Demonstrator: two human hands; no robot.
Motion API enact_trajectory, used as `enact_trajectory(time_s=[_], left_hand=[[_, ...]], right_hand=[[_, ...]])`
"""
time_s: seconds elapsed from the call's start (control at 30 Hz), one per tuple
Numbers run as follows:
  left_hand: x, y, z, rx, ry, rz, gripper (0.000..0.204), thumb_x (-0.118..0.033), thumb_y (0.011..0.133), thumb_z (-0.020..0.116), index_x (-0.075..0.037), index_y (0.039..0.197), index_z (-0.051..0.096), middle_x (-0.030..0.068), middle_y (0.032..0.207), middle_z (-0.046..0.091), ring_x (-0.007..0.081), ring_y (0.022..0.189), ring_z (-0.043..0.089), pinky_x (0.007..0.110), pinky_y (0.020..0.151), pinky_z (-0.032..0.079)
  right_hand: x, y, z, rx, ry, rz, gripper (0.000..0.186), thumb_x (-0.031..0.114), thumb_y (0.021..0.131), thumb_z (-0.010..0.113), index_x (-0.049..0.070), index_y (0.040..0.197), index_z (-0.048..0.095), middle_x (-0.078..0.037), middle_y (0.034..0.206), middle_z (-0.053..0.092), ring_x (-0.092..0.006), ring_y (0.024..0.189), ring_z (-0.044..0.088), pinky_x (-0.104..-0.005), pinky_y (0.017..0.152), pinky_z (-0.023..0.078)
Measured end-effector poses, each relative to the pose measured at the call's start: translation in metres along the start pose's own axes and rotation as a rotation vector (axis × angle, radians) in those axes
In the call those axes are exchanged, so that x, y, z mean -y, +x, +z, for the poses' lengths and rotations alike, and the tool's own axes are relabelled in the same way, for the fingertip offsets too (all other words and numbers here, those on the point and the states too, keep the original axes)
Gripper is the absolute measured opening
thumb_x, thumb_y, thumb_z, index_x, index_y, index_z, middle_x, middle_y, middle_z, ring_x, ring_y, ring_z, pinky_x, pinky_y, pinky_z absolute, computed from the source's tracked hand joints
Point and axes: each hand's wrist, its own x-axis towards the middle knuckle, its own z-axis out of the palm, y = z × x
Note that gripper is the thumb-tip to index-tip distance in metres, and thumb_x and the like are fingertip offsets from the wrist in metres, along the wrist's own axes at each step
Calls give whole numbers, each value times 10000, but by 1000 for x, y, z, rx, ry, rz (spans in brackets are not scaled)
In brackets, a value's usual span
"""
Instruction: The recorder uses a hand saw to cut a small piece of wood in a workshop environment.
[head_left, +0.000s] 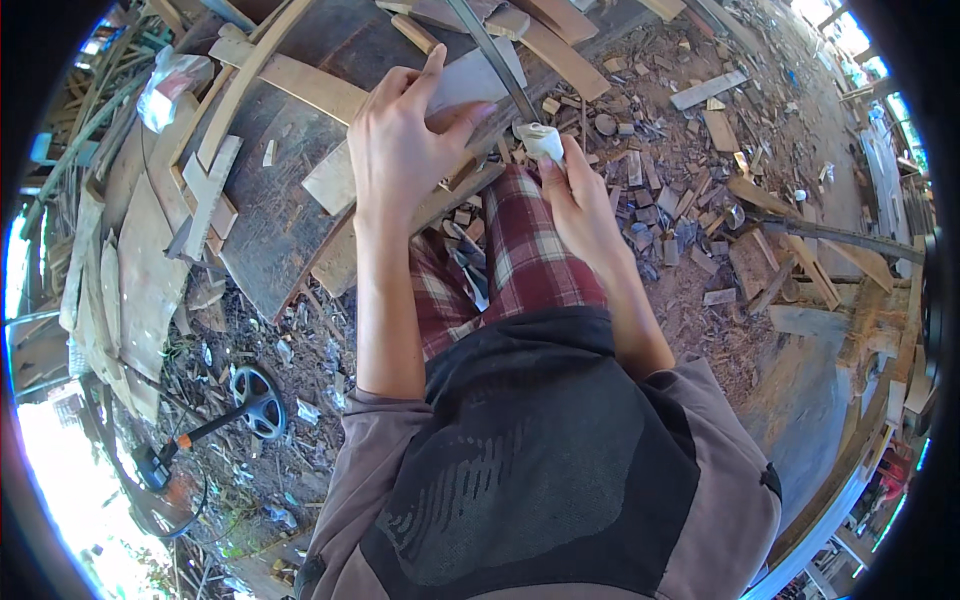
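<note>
My left hand (405, 140) is on a pale flat board (478, 72), its thumb and index finger spread along it and the other fingers bent; their tips are partly hidden. My right hand (580, 200) grips the white-wrapped lower end (540, 138) of a long, narrow metal bar or blade (490, 55), which runs up past the board to the top of the view. My legs in red plaid are below both hands, with wooden planks under and beside the left one.
A dark worktop (260, 250) with loose slats (290, 75) lies left. Offcuts (640, 190) litter the ground right. A black-wheeled tool (258, 400) lies lower left, leaning sheets (140, 300) at far left, a dark metal bar (850, 235) and timber frame (850, 350) at right.
</note>
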Motion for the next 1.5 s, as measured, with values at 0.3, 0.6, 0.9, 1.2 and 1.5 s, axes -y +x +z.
enact_trajectory(time_s=[0.3,0.6,0.9,1.2,1.5], left_hand=[[-11,-13,-25,-83,-46,-50,612,-374,710,826,-48,1200,657,65,868,623,228,738,652,347,658,529],[-39,-10,-57,-179,-273,-194,642,-347,718,848,23,1200,644,122,908,656,210,790,675,333,707,539],[-72,-9,-81,-197,-357,-430,605,-263,746,847,61,1208,627,102,943,668,129,847,623,259,795,478],[-78,-17,-80,-168,-612,-461,624,-254,752,843,116,1193,602,96,893,653,125,797,637,251,732,504],[-77,-20,-67,-93,-712,-395,606,-220,734,854,89,1197,615,86,888,659,108,789,623,238,733,496]], right_hand=[[46,-29,-45,-59,323,165,267,233,1044,432,16,1130,562,48,647,406,-41,560,352,-227,515,309],[30,-40,-37,-39,104,104,267,212,1033,463,4,1183,536,-64,824,601,-90,732,494,-267,680,411],[28,-45,-41,-57,14,14,275,191,1016,493,-5,1207,525,-160,950,685,-199,865,663,-300,769,472],[35,-43,-34,-68,-11,-50,285,222,1002,533,-13,1160,563,-126,845,652,-137,740,578,-293,688,453],[63,-21,-43,-17,576,98,315,305,983,584,2,1062,616,53,628,493,-13,509,385,-198,465,285]])
